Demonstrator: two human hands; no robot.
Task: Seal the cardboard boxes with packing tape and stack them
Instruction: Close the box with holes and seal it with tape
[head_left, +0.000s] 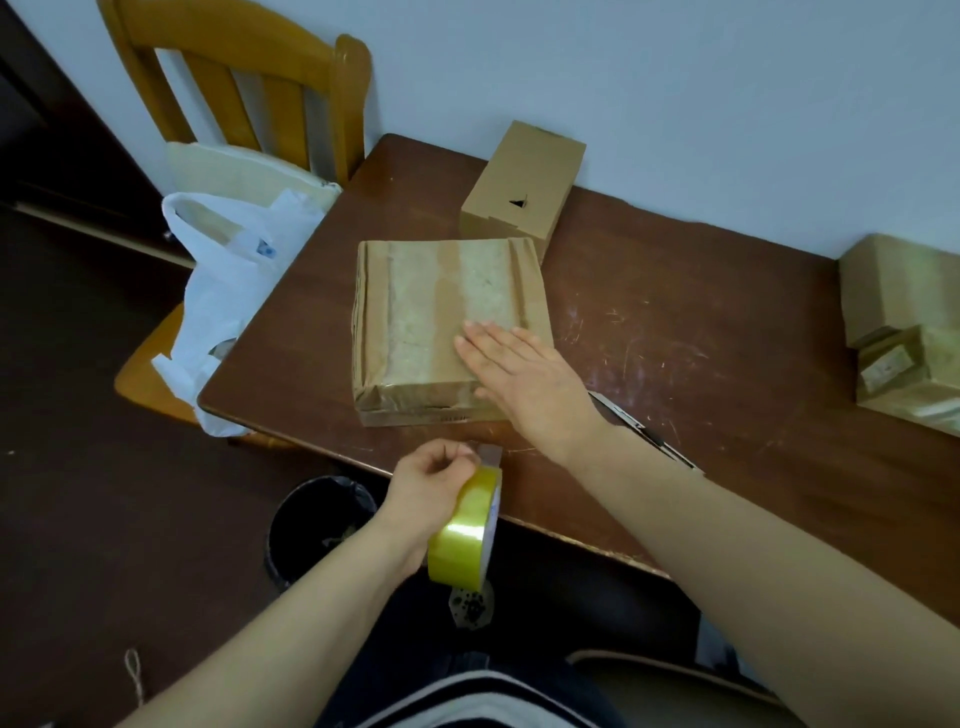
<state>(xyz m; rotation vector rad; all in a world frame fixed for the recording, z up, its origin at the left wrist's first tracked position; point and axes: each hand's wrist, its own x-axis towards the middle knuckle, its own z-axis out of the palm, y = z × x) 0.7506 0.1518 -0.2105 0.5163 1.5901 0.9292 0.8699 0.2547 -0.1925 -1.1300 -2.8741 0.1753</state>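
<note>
Cardboard upright box (519, 192) behind taped flat box (415, 312)

Soft, even indoor light with faint shadows; a pale sheen lies on the brown surface (675, 312). Edges bow from wide-angle distortion, corners darken, and detail is slightly soft.

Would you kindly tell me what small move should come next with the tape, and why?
Probably bring the tape roll forward and stick its free end on the near edge of the flat box. The left hand pinches the loose end just short of the box, and the right hand lies flat on top, steadying it.
</note>
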